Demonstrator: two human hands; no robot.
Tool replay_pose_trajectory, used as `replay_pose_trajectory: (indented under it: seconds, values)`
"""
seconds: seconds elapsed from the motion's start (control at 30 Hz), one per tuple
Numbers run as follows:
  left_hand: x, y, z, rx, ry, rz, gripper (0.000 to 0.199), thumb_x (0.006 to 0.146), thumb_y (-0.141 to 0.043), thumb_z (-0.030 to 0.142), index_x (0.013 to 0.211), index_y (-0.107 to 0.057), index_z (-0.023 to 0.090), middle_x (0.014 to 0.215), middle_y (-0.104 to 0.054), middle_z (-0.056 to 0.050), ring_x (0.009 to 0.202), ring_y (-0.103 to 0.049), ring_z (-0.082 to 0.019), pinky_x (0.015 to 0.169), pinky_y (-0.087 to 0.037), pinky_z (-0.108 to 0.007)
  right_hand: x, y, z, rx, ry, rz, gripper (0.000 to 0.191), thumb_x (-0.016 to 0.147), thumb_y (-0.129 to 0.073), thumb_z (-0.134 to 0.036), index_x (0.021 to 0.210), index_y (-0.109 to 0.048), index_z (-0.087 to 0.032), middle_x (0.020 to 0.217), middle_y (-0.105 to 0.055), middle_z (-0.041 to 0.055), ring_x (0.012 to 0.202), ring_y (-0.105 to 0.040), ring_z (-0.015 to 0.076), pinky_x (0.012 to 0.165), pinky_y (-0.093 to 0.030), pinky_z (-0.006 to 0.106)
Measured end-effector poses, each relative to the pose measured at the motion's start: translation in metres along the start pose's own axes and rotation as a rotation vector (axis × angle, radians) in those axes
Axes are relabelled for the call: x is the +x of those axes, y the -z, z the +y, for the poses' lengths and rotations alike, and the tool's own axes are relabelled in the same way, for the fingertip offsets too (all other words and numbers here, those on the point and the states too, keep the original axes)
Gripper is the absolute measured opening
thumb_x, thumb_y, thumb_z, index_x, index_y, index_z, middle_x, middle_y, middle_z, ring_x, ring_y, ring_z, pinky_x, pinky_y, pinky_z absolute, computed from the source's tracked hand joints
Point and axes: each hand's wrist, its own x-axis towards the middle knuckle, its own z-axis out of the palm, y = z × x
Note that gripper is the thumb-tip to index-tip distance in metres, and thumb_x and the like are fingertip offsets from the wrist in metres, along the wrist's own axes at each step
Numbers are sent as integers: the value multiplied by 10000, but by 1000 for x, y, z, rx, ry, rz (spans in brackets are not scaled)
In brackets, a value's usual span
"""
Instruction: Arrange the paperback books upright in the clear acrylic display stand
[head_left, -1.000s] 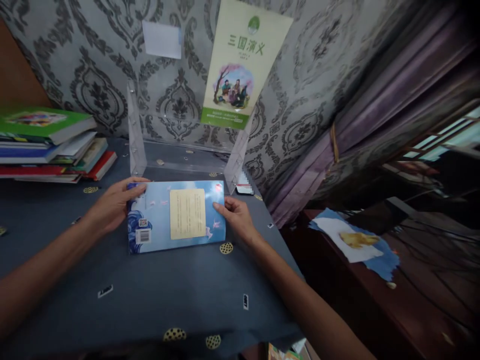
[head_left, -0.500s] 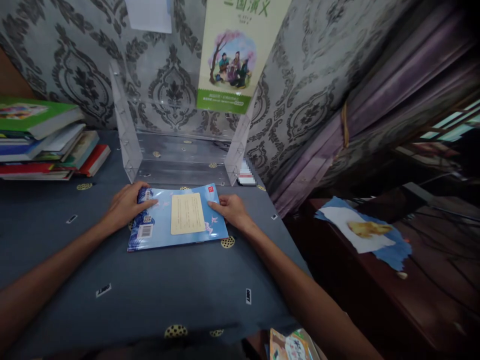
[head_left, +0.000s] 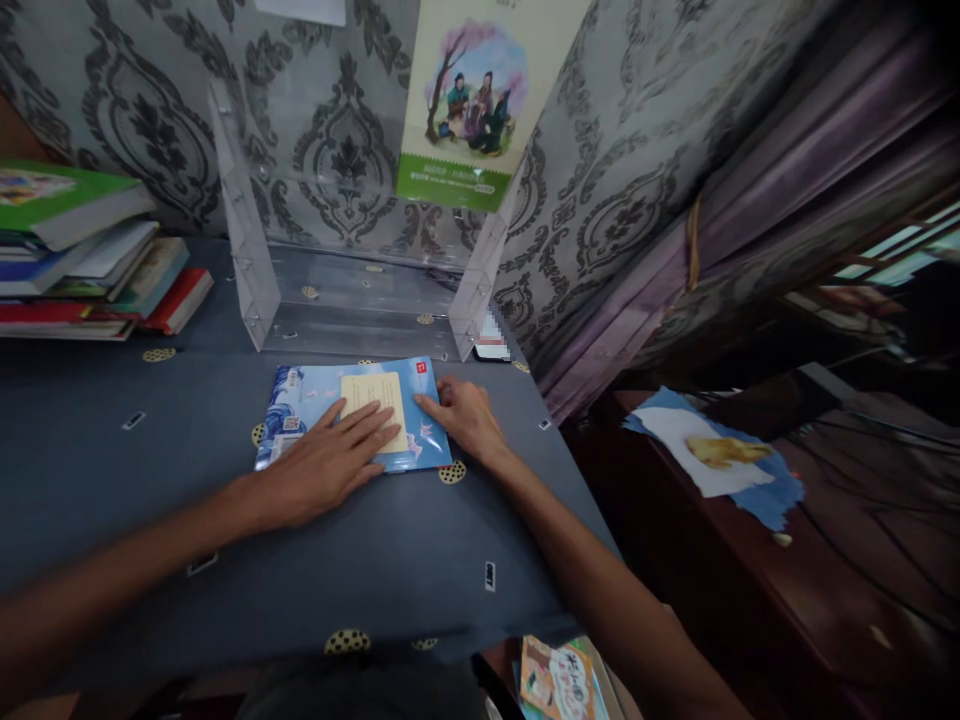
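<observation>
A blue paperback book (head_left: 367,390) with a cream text panel lies on the cloth-covered table (head_left: 420,560). My left hand (head_left: 330,462) rests flat on the book's cover, fingers stretched across the cream panel. It hides the lower left part of the cover. At the book's right edge, my right hand (head_left: 466,418) grips it, with the thumb on top and the other fingers partly out of sight. Just behind the book stands a clear acrylic rack (head_left: 253,275). On the rack's upper right is a pale green and cream book (head_left: 480,100).
A stack of books (head_left: 90,260) sits on the table's left side. A phone-like object (head_left: 491,345), partly blurred, lies by the rack's right foot. More books (head_left: 562,680) are below the front edge. To the right is a dark red surface (head_left: 697,530) with a blue cloth (head_left: 780,500) and cables.
My left hand has let go of the book's left edge and moved right, onto its cover. My right hand stays at the right edge. The view has tilted slightly down.
</observation>
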Motion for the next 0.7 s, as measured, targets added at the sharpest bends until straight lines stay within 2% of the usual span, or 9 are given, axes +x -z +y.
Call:
replay_pose_trajectory:
  seconds: [0.1,0.17,0.27,0.33,0.4,0.5,0.6,0.7]
  values:
    - [1,-5,-3,3,18,11,592,1111,-171,501,1578,-393,213,1672,-388,-94,1568,-313,-266,1277,-214,-558,-13,3,-11,-199,54,104,263,963,-642,-352,1164,-671,-184,984,-763,119,896,-723,278,726,-520,346]
    - [0,-5,-5,1,13,40,582,1111,-187,499,1555,-426,210,1649,-427,-106,1556,-337,-267,1272,-224,-559,-19,-2,-19,-204,229,107,243,1006,-585,-326,1192,-666,-192,1162,-740,148,1066,-702,290,842,-556,384]
    - [0,-5,-4,-1,-4,53,527,1111,-236,482,1380,-599,212,1509,-590,-101,1502,-421,-263,1273,-234,-558,-20,-15,-29,-19,597,-98,312,1079,-452,-349,1258,-660,-200,1318,-699,133,1279,-625,250,1049,-523,413]
    - [0,-4,-4,10,-11,40,506,1108,-262,477,1252,-665,207,1390,-671,-90,1461,-468,-268,1277,-233,-555,-13,-25,-32,84,722,-206,398,1101,-391,-391,1353,-623,-187,1419,-654,133,1406,-542,234,1165,-446,435]
    - [0,-3,-3,18,-3,36,503,1104,-276,489,1295,-642,202,1390,-669,-96,1458,-468,-278,1270,-245,-558,-3,-31,-33,117,728,-238,468,1099,-381,-452,1424,-582,-182,1500,-600,138,1491,-456,240,1232,-368,478]
    - [2,-2,-2,7,13,35,534,1098,-278,514,1473,-510,214,1491,-595,-118,1469,-455,-287,1251,-264,-580,12,-37,-28,73,670,-224,510,1093,-371,-493,1465,-560,-200,1574,-532,128,1529,-405,242,1273,-286,522]
    - [2,-1,-1,5,16,9,588,1090,-270,549,1547,-421,211,1573,-517,-138,1511,-404,-291,1256,-242,-585,21,-40,-20,-38,579,-132,497,1095,-372,-443,1474,-560,-183,1613,-478,141,1545,-378,251,1287,-245,531]
    - [1,0,0,-6,7,-10,643,1081,-243,592,1572,-384,201,1644,-425,-143,1566,-314,-274,1279,-207,-558,22,-40,-10,-114,462,-38,486,1079,-407,-378,1497,-541,-169,1623,-461,152,1550,-368,267,1279,-269,519]
